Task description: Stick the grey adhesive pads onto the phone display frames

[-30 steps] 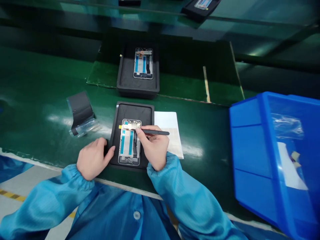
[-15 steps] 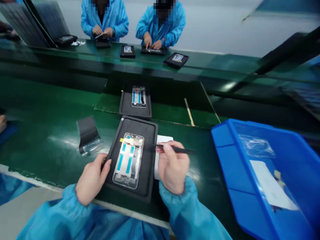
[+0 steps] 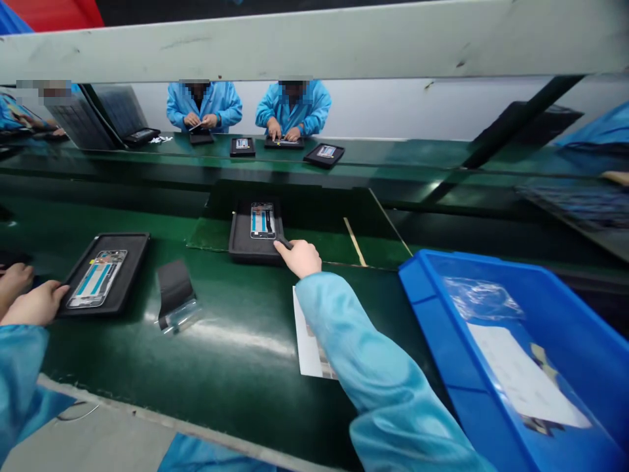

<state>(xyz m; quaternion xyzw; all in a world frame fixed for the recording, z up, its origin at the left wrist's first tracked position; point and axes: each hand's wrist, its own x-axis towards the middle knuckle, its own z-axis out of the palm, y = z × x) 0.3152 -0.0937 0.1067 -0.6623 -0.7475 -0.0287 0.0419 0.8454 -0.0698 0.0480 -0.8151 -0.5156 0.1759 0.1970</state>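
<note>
My left hand (image 3: 38, 303), at the far left, grips the edge of a black tray (image 3: 133, 278). In that tray lies an opened phone body (image 3: 99, 278) with blue strips and a clear rim. Ahead of me, my right hand (image 3: 304, 257) is closed at the front right corner of a second black tray (image 3: 240, 244), which holds a similar phone body (image 3: 263, 220). A dark tip shows by its thumb; I cannot tell whether it is the tweezers or the tray corner. White paper (image 3: 307, 351) lies partly under my right sleeve.
A co-worker's hand (image 3: 17, 278) is beside my left hand. Black film with clear plastic (image 3: 175, 295) lies on the green bench (image 3: 221, 387). A blue bin (image 3: 432, 328) holds paper and plastic at right. Two people work across the bench with trays (image 3: 324, 155).
The near tray with its phone body has moved left, my left hand on its edge. My right hand has reached forward to the far tray. The view has tilted up.
</note>
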